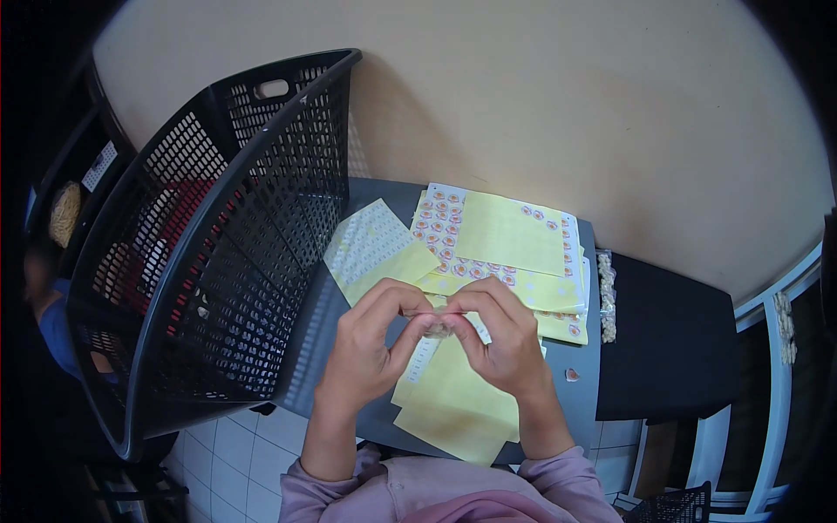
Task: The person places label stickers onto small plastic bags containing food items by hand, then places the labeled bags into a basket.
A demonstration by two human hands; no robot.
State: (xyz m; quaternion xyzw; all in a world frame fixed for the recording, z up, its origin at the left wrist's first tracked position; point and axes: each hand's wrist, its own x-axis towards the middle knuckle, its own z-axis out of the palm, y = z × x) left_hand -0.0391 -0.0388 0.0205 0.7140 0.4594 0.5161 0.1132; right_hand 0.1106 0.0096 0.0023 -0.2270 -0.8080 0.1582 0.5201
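Observation:
My left hand (370, 336) and my right hand (501, 336) meet over the front of the grey table, thumbs and forefingers pinched together. Between them they grip the edge of a small, see-through packet (438, 326), mostly covered by my fingers; its contents are too small to make out. Below my hands lie yellow backing sheets (466, 405), one with a strip of small printed labels (424, 359). Beyond them is a stack of sticker sheets (440, 228) with round orange-and-white stickers. A sheet of small white labels (370, 235) rests to the left, partly peeled.
A large black plastic basket (235, 183) stands tilted at the left, with red material and clear packets inside. A loose sticker (572, 375) lies on the grey table (301, 366). A long clear bag of pale pieces (606, 296) is at its right edge, beside a black surface (667, 340).

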